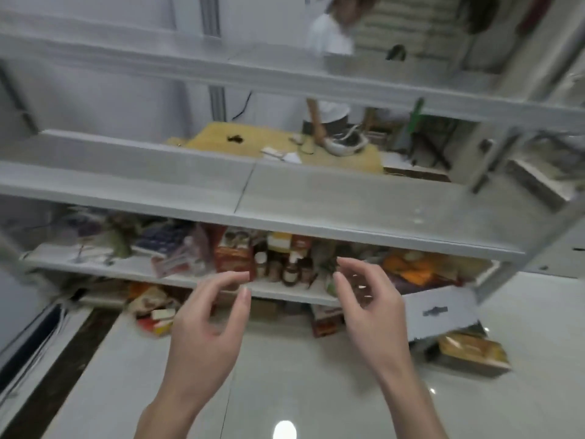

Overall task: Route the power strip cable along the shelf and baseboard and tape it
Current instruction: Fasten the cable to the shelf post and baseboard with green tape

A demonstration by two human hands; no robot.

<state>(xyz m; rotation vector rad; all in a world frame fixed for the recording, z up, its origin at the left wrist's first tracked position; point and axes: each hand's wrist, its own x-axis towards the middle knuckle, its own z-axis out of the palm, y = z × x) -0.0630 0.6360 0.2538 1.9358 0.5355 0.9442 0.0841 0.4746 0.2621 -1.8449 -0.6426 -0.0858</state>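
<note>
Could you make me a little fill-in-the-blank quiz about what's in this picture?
The left hand and the right hand both hold ____.
The table behind the shelf has a ____ cover.
The white box lies on the ____.
Missing words: nothing; yellow; floor.

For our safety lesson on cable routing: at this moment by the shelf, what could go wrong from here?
The left hand and right hand hold nothing, neither cable nor tape, so taping may stall. Bottles crowd the front of the lower shelf; a reaching hand could topple them. Packages and a white box on the floor below may block a low cable route.
</note>
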